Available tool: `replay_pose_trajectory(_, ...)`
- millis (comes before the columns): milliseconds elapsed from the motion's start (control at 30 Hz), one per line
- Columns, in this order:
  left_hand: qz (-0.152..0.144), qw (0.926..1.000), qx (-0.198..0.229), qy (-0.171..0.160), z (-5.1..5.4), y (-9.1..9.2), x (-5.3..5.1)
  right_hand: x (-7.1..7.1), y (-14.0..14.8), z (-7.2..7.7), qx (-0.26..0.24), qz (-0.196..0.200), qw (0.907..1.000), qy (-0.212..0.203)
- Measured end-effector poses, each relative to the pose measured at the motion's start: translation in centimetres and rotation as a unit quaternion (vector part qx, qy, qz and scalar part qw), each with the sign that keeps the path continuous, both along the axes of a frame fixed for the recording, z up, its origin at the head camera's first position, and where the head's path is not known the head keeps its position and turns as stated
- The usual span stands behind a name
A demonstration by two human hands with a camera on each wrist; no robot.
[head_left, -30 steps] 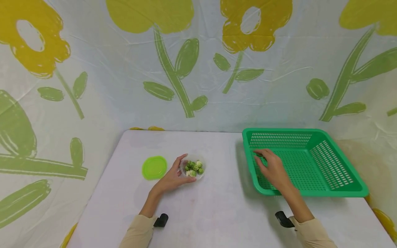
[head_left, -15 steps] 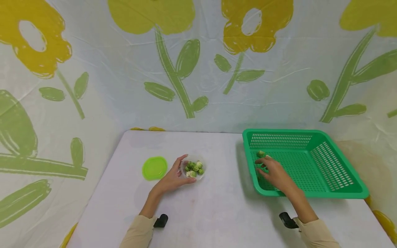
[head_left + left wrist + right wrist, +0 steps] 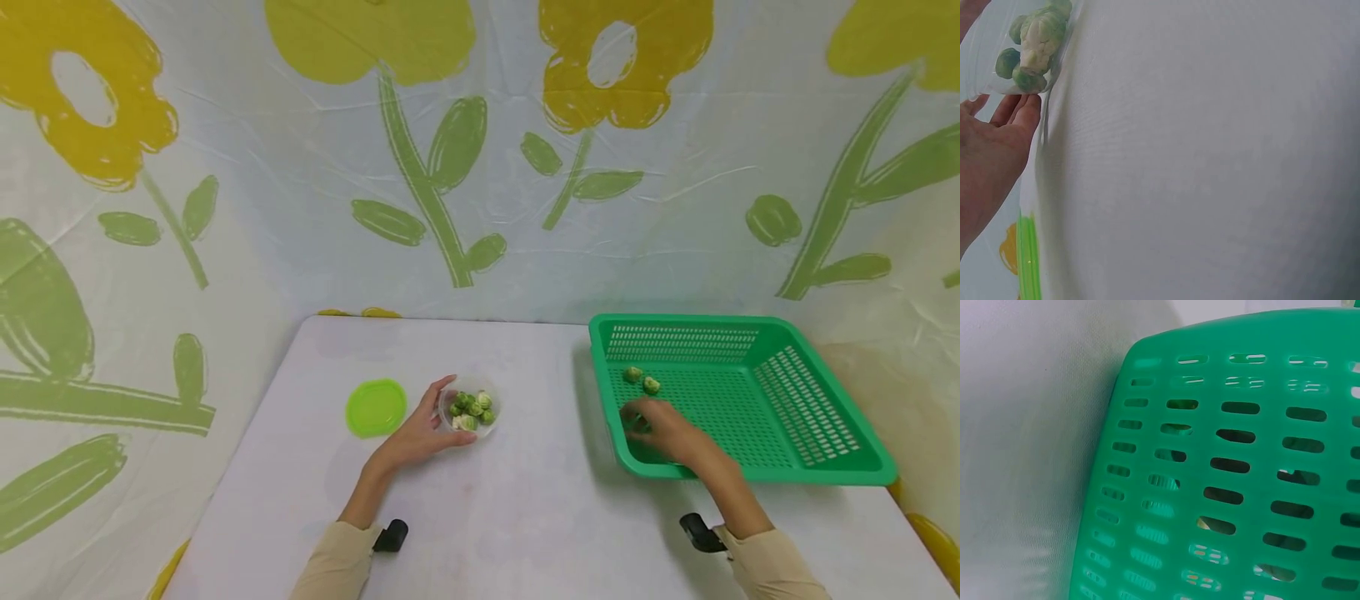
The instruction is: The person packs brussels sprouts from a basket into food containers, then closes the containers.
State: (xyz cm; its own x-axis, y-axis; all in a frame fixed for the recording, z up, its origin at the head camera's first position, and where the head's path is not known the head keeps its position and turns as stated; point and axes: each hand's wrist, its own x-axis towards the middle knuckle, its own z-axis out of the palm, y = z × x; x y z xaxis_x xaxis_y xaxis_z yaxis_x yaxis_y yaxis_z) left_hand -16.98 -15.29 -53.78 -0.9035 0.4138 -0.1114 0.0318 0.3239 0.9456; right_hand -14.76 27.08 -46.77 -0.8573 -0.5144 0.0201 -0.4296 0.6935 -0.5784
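Observation:
In the head view, my left hand point(image 3: 422, 431) holds a clear round plastic container point(image 3: 487, 429) on the table, thumb on the near side and fingers round the far side. Inside lie several Brussels sprouts point(image 3: 471, 408); the left wrist view shows green and pale sprouts point(image 3: 1041, 37) through the wall. My right hand point(image 3: 663, 430) reaches down into the green basket point(image 3: 757, 425) near its left wall, fingers bent downward. Whether the fingertips hold anything is hidden. Just beyond that hand, two sprouts point(image 3: 651, 385) lie on the basket floor.
A bright green lid point(image 3: 376, 408) lies flat on the white table point(image 3: 525, 500), left of the container. The basket's slotted wall point(image 3: 1229, 469) fills most of the right wrist view. Behind the table hangs a flower-print cloth point(image 3: 630, 250).
My right hand has moved nearer to me and lower inside the basket, uncovering two sprouts on its floor. My left hand and the container stay in place.

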Motion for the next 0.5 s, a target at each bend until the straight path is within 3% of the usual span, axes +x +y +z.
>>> replay_pose_trajectory(200, -0.001, 1.0, 0.001, 0.004, -0.11, 0.02, 0.05, -0.33, -0.08, -0.14, -0.001, 0.022, 0.9995, -0.023)
replay_pose_trajectory(500, 0.003, 1.0, 0.003, 0.006, -0.25, -0.04, 0.0, -0.69, -0.25, -0.59, -0.003, 0.036, 0.9991, -0.024)
